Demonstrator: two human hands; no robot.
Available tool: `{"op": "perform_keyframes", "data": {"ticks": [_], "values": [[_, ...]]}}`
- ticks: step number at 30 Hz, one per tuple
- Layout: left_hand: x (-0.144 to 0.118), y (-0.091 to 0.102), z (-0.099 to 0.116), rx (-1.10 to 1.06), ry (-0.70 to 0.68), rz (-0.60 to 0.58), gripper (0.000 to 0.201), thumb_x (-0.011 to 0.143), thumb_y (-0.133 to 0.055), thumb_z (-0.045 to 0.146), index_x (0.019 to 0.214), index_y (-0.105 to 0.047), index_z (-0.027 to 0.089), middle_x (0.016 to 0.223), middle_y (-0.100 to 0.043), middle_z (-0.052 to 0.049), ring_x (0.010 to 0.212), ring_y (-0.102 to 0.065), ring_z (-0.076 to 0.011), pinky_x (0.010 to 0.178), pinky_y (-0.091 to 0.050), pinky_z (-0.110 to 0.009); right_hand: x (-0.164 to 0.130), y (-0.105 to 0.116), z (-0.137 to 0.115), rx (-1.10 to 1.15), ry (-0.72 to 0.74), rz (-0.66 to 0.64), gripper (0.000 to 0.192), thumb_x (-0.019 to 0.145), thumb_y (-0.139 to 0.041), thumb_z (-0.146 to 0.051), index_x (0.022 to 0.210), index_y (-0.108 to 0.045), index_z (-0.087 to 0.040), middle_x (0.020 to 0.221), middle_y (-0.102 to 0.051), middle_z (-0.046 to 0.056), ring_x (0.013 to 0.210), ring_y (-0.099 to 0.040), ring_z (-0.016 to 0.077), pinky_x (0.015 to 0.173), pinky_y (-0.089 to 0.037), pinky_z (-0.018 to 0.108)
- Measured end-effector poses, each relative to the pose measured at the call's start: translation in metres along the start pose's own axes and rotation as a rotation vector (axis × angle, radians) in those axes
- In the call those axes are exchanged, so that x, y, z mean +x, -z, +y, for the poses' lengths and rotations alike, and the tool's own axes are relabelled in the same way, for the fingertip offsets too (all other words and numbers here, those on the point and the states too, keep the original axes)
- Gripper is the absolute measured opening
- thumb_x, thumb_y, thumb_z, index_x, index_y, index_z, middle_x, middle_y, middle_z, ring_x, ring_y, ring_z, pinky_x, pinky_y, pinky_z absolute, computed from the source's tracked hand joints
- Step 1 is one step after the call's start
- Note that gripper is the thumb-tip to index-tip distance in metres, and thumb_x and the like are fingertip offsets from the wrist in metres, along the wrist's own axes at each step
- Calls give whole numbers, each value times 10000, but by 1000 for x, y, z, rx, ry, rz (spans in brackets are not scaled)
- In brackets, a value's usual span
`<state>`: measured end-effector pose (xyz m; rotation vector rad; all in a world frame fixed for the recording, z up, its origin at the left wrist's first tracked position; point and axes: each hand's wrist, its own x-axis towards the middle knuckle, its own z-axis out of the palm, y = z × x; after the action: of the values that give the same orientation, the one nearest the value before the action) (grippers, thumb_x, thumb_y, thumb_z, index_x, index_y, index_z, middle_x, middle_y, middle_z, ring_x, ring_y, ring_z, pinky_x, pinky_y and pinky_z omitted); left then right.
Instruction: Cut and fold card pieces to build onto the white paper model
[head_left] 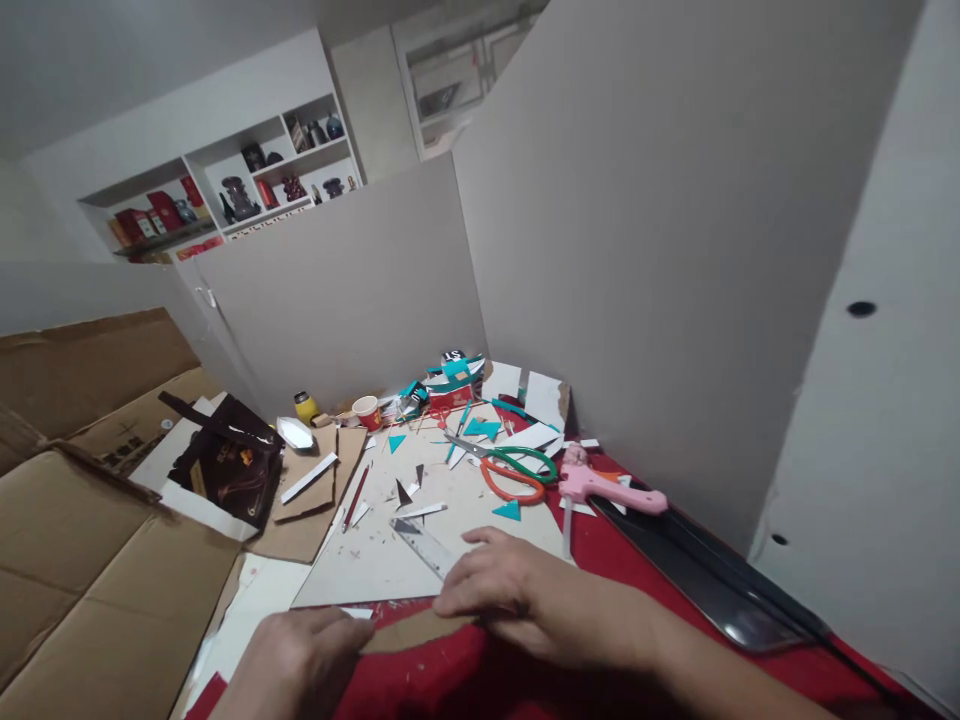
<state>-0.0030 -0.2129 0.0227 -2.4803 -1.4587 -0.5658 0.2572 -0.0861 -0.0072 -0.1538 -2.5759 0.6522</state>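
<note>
A narrow strip of brown cardboard spans the gap between my two hands, low over the red cloth. My left hand is closed on its left end. At the other end my right hand has its thumb and fingers on the strip, the index finger raised a little. A ruler-like strip lies on the white board just beyond my right fingers. Farther back are scissors with orange and green handles, and to their right a pink glue gun.
Teal paper scraps and a dark red pencil are scattered over the board. A paper cup and a yellow jar stand behind. Cardboard boxes crowd the left; a black tray and grey panels bound the right.
</note>
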Motion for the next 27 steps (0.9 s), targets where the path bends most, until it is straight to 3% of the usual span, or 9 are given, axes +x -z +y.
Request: {"op": "perform_keyframes", "data": {"ticks": [2, 4, 7, 9, 12, 17, 24, 27], "values": [[11, 8, -21, -17, 88, -58, 288, 892, -466, 210, 1033, -712, 267, 775, -756, -43, 637, -697, -144, 583, -521, -176, 10, 7, 3, -103, -26, 160, 502, 819, -547, -102, 1300, -533, -245, 1226, -642, 65, 1136, -569, 199, 1080, -301, 455], [28, 17, -50, 8, 235, -80, 327, 906, -447, 268, 1139, -676, 260, 892, -767, -48, 741, -712, -164, 671, -535, -211, 21, 10, 8, -223, -18, 422, 550, 835, -566, -141, 1366, -448, -223, 1287, -597, 93, 1221, -507, 221, 1069, -336, 459], [63, 23, -108, 171, 513, -119, 407, 943, -356, 334, 1260, -601, 264, 948, -760, -37, 664, -695, -157, 661, -521, -231, 37, 8, 19, -336, 12, 837, 530, 864, -551, -123, 1367, -424, -233, 1275, -596, 90, 1219, -508, 219, 1053, -375, 447], [90, 18, -151, 324, 631, -139, 414, 953, -339, 338, 1281, -581, 266, 1010, -747, -57, 767, -705, -192, 695, -511, -259, 44, 3, 29, -367, 10, 983, 540, 853, -548, -83, 1361, -428, -221, 1266, -593, 96, 1218, -509, 225, 1040, -398, 436], [129, -2, -213, 414, 673, -133, 406, 965, -337, 322, 1277, -580, 228, 1062, -717, -130, 948, -677, -281, 781, -501, -369, 46, -10, 46, -403, -28, 937, 522, 863, -532, -82, 1361, -424, -191, 1243, -610, 100, 1181, -540, 217, 1028, -421, 413], [178, -45, -289, 465, 665, -195, 339, 917, -536, 346, 1218, -560, 191, 1145, -630, -88, 975, -632, -218, 834, -520, -422, 43, -33, 73, -476, -128, 672, 499, 874, -464, -99, 1363, -403, -179, 1209, -649, 87, 1105, -598, 219, 980, -466, 409], [208, -89, -343, 453, 601, -246, 352, 903, -562, 329, 1220, -547, 178, 1205, -589, -92, 1011, -608, -226, 845, -518, -440, 42, -37, 85, -410, -222, 600, 512, 865, -431, -79, 1363, -381, -185, 1141, -684, 88, 978, -649, 195, 964, -455, 375], [214, -96, -350, 447, 604, -208, 437, 892, -522, 205, 1326, -482, 166, 1326, -517, -181, 1107, -582, -315, 875, -487, -490, 41, -36, 87, -331, -258, 578, 483, 873, -446, -91, 1348, -408, -173, 1065, -700, 89, 892, -655, 192, 959, -437, 397]]}}
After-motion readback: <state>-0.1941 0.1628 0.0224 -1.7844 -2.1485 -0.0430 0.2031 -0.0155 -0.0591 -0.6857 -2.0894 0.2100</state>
